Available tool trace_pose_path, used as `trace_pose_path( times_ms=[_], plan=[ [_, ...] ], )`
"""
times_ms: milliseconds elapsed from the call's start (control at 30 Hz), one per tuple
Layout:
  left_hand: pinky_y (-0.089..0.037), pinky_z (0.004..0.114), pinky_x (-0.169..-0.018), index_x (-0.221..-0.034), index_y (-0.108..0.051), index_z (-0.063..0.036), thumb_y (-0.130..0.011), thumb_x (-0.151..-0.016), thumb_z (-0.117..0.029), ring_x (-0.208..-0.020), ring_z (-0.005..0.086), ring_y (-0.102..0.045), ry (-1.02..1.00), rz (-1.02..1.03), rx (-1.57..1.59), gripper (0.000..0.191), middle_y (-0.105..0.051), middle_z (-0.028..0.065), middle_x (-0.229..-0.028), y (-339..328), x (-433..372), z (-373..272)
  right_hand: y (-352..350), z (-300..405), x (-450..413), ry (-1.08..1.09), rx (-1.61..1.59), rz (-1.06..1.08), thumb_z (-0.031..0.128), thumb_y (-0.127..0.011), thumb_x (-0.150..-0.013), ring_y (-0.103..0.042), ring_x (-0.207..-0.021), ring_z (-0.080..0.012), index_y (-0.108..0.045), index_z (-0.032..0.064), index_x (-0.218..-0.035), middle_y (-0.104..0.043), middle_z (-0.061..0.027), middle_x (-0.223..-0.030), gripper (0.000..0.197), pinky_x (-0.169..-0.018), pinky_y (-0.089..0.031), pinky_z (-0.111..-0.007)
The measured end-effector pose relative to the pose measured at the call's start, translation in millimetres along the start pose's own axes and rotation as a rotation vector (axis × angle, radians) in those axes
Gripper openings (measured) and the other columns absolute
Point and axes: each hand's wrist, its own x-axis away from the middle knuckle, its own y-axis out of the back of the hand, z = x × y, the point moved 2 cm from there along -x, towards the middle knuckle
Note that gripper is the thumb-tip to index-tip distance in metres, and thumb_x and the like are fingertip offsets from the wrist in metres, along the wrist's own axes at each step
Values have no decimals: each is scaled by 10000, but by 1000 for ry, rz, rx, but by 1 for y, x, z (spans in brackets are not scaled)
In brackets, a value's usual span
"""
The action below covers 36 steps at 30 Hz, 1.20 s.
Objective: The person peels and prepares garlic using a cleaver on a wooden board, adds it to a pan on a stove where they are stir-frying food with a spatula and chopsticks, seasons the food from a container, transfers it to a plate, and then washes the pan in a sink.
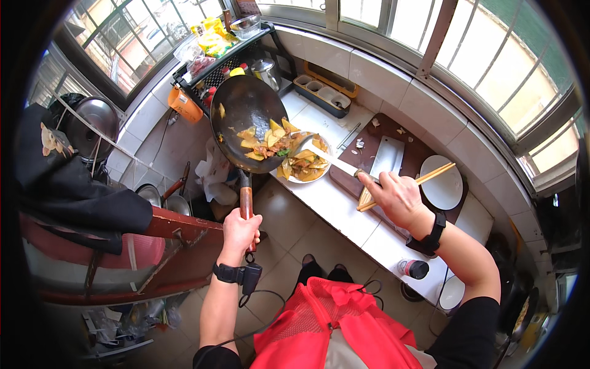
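Note:
My left hand (242, 229) grips the wooden handle (246, 200) of a dark wok (244, 101), tilted with its rim against a white plate (299, 180). Sliced potato and meat (272, 138) lie in the wok's lower side and spill over onto the plate, where more of the stir-fry (306, 163) is heaped. My right hand (396, 198) holds a metal spatula (329, 159) by its handle, its blade in the food at the plate. A pair of chopsticks (435, 174) passes behind my right hand; whether it is held too, I cannot tell.
A cleaver (388, 154) and garlic scraps lie on a brown cutting board (357, 161), with a white plate (441, 182) at its right. Behind are a seasoning box (322, 94) and a black rack (221, 57). A black-lidded jar (415, 269) stands by the counter's front edge.

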Motion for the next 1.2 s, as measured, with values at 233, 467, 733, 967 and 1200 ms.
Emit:
trace_pose_path(
  times_ms=[233,467,733,967,1200],
  plan=[
    [-488,277,-410,-829,-525,-20,-683,-796,-94,-468,113,-556,-11,22,47,178,-560,40,-620,15,5,-2,-6,6,5,-41,-16,-53,141,-562,-813,-574,-712,-170,-585,145,-1223,-499,-28,-763,411,-555,-445,-317],
    [-486,277,-412,-808,-528,-20,-692,-786,-106,-455,116,-556,1,27,-44,187,-567,46,-596,15,14,-6,-29,18,-46,-84,-79,-64,121,-552,-816,-594,-770,-207,-536,126,-1267,-541,-54,-825,452,-581,-471,-336],
    [-483,281,-411,-800,-518,-15,-678,-776,-107,-450,123,-560,-19,24,-65,186,-566,52,-590,8,13,-8,-51,29,-65,-88,-104,36,124,-538,-848,-614,-833,-211,-534,108,-1288,-575,-69,-881,440,-612,-494,-341],
    [-473,261,-406,-812,-522,-38,-676,-805,-93,-449,102,-531,-1,-3,-59,163,-543,24,-596,-5,6,-6,-57,20,-36,-162,-133,107,134,-528,-872,-602,-829,-225,-530,160,-1303,-536,-65,-849,432,-614,-489,-354],
    [-474,263,-403,-804,-525,-38,-673,-807,-93,-448,103,-532,-17,-25,-70,158,-546,25,-597,-5,3,-5,-43,7,-18,-233,-166,151,107,-536,-856,-581,-841,-235,-512,178,-1316,-523,-68,-856,466,-656,-487,-369]
  ],
)
